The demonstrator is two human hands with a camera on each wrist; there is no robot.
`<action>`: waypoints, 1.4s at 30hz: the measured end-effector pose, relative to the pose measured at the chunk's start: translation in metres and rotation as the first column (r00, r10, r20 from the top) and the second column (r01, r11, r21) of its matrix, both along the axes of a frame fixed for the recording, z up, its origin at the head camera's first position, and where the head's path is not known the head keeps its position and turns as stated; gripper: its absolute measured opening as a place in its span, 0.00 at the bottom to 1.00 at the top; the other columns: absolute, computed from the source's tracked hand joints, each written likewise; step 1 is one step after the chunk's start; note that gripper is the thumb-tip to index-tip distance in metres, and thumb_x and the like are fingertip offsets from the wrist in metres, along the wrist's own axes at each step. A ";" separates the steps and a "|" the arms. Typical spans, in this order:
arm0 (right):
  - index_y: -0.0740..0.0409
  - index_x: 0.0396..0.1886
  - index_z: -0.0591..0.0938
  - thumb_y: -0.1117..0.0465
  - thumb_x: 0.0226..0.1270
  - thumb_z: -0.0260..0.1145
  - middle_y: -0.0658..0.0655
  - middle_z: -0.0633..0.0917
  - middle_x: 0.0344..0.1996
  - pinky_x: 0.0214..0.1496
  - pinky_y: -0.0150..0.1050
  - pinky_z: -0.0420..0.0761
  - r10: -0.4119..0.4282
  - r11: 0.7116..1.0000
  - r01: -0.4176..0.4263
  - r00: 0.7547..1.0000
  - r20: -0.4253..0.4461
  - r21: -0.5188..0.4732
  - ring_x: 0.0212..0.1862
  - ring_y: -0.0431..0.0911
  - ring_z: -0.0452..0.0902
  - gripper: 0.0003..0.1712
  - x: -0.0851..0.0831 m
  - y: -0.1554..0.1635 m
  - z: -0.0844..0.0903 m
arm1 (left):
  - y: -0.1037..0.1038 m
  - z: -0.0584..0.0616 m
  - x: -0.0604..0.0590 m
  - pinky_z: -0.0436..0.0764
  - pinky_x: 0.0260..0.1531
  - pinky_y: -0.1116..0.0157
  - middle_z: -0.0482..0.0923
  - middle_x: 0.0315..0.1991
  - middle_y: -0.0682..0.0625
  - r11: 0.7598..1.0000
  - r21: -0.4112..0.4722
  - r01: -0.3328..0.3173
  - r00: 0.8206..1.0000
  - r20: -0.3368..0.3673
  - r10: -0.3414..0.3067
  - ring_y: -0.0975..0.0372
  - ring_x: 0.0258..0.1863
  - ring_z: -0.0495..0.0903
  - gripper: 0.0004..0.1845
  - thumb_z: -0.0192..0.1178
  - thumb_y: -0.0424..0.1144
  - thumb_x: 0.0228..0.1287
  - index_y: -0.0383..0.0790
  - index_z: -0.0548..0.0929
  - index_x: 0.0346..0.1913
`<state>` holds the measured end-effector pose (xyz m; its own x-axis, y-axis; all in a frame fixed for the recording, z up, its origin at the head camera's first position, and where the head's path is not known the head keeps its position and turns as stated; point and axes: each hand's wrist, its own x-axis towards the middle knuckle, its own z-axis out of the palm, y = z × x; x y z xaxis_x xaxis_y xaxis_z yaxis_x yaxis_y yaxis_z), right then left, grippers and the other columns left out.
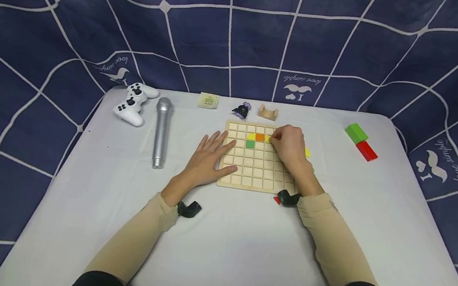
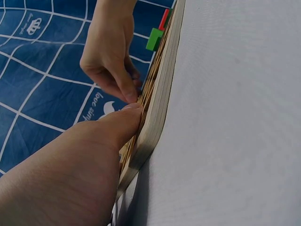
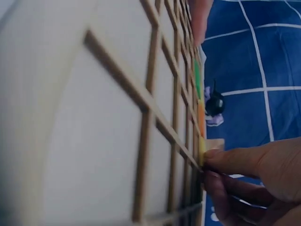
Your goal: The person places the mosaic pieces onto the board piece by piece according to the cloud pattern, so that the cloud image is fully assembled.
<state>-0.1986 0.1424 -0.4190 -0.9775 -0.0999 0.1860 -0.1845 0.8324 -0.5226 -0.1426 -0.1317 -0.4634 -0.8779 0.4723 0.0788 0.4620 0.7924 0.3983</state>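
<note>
Wooden grid board (image 1: 252,163) lies flat near the middle of the white table (image 1: 243,255), and we see both hands on it. Our left hand (image 1: 211,155) rests with straight, spread fingers across the board's left edge, holding nothing; the left wrist view shows the thumb (image 2: 120,123) lying along the board's rim. Our right hand (image 1: 288,144) is curled over the upper right cells, its fingertips pinching a small yellow piece (image 3: 201,147) at the grid wall, next to the orange tile (image 1: 260,137). A yellow tile (image 1: 251,136) and a green tile (image 1: 250,144) sit in the cells to the left of that. Most of the lower cells are bare.

Loose coloured pieces peek out along the board's right edge under our wrist, partly hidden. Beyond the far edge stand a small dark figure (image 1: 241,111) and a wooden arch block (image 1: 268,112), both near but apart from the board. A silver microphone (image 1: 161,132) and a white game controller (image 1: 133,103) lie well to the left; a green block (image 1: 356,132) and a red block (image 1: 366,150) lie well to the right. Wide bare cloth lies between the board and the table's near edge.
</note>
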 end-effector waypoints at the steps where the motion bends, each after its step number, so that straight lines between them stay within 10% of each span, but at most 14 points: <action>1: 0.64 0.34 0.93 0.67 0.67 0.74 0.61 0.91 0.31 0.42 0.49 0.85 0.014 1.000 -0.014 1.000 0.007 0.011 0.38 0.55 0.86 0.04 0.001 0.001 0.002 | 0.000 0.000 0.000 0.36 0.85 0.46 0.44 0.87 0.44 1.000 0.000 -0.001 1.000 0.001 0.001 0.48 0.87 0.40 0.45 0.57 0.67 0.73 0.51 0.60 0.84; 17: 0.61 0.53 0.91 0.59 0.72 0.73 0.63 0.91 0.41 0.48 0.44 0.76 -0.032 0.996 0.049 0.979 0.201 -0.080 0.48 0.55 0.80 0.15 0.020 0.085 0.023 | 0.004 0.001 -0.003 0.35 0.85 0.46 0.43 0.88 0.45 1.000 -0.014 0.006 1.000 0.009 -0.006 0.49 0.87 0.39 0.45 0.56 0.68 0.73 0.51 0.59 0.85; 27: 0.54 0.53 0.91 0.60 0.59 0.83 0.57 0.89 0.42 0.48 0.38 0.75 0.147 0.983 -0.094 0.914 0.378 -0.155 0.48 0.50 0.78 0.21 0.017 0.119 0.022 | 0.004 0.001 -0.008 0.35 0.85 0.46 0.43 0.88 0.45 1.000 -0.021 0.019 1.000 -0.003 -0.019 0.49 0.87 0.39 0.45 0.56 0.68 0.73 0.52 0.58 0.85; 42: 0.57 0.41 0.90 0.67 0.61 0.80 0.58 0.87 0.36 0.44 0.33 0.78 0.184 0.978 -0.138 0.928 0.325 -0.159 0.43 0.51 0.77 0.10 0.013 0.112 0.015 | 0.003 0.000 -0.001 0.35 0.85 0.46 0.44 0.87 0.45 1.000 0.015 0.007 1.000 0.006 -0.007 0.49 0.87 0.39 0.45 0.57 0.67 0.72 0.51 0.60 0.84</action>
<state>-0.1852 0.2545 -0.4045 -0.9574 -0.2587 -0.1281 -0.1053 0.7262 -0.6794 -0.1437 -0.1292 -0.4636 -0.8749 0.4776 0.0807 0.4654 0.7828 0.4131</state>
